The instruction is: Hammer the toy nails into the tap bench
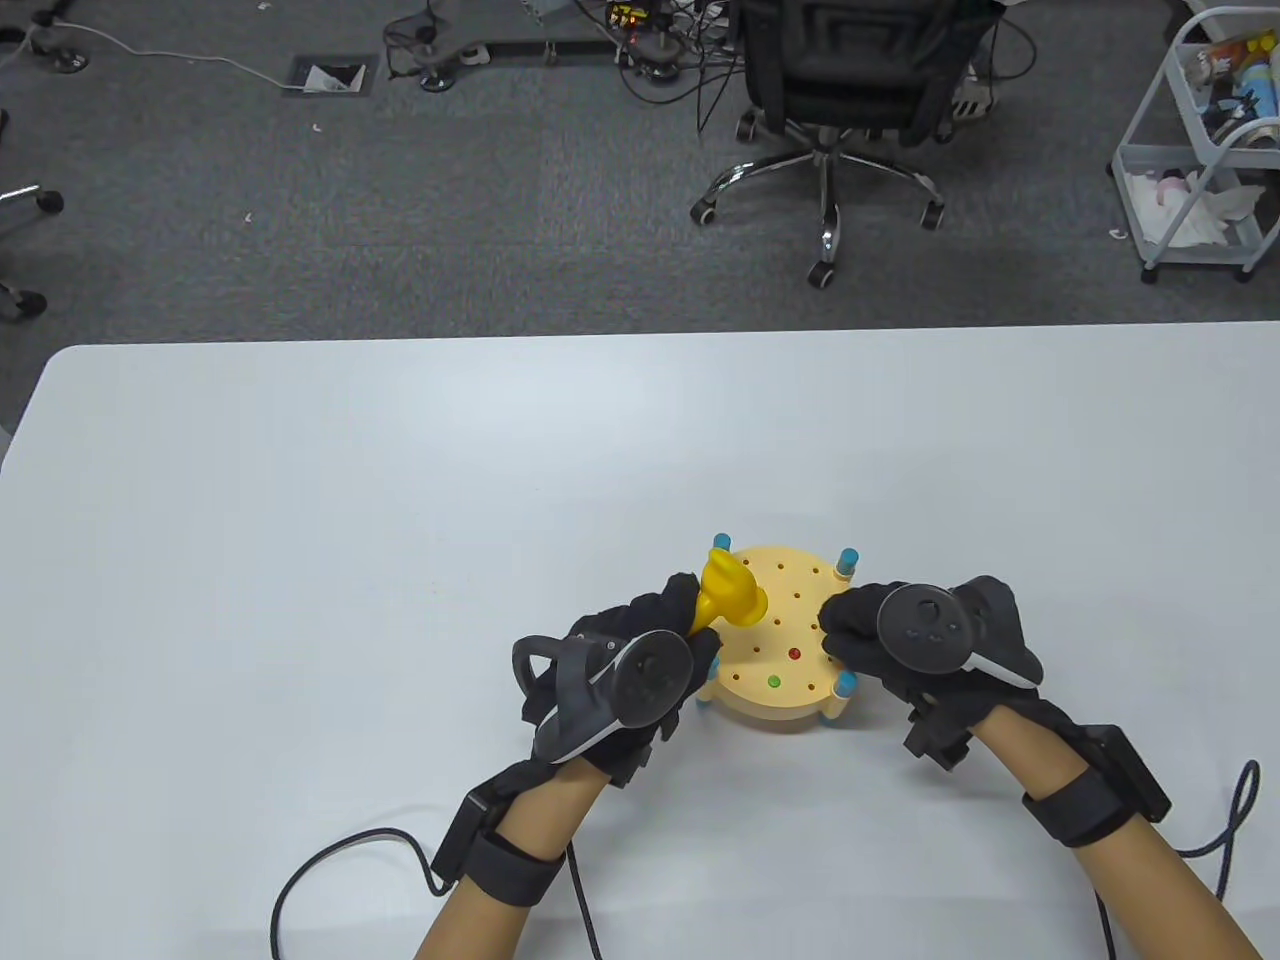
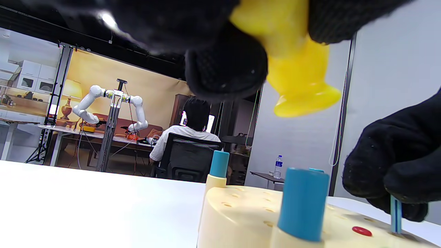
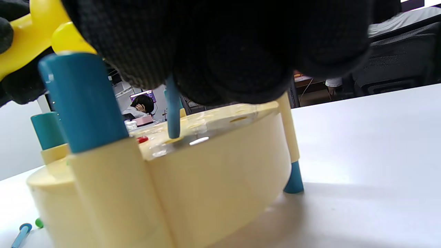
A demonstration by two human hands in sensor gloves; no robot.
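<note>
A round cream tap bench (image 1: 780, 640) with blue legs stands on the white table; a red nail head (image 1: 795, 654) and a green nail head (image 1: 773, 682) sit flush in its top. My left hand (image 1: 640, 640) grips a yellow toy hammer (image 1: 728, 592), its head raised above the bench's left side; the hammer also shows in the left wrist view (image 2: 296, 75). My right hand (image 1: 850, 625) pinches a thin blue nail (image 3: 173, 113) upright, its tip in a hole near the bench's right edge. The blue nail also shows in the left wrist view (image 2: 395, 215).
The bench's blue corner posts (image 1: 848, 560) stick up around its rim. A loose blue nail (image 3: 21, 234) and a green one (image 3: 39, 222) lie on the table beside the bench. Glove cables trail at the table's front edge (image 1: 330, 870). An office chair (image 1: 840, 110) stands beyond the table.
</note>
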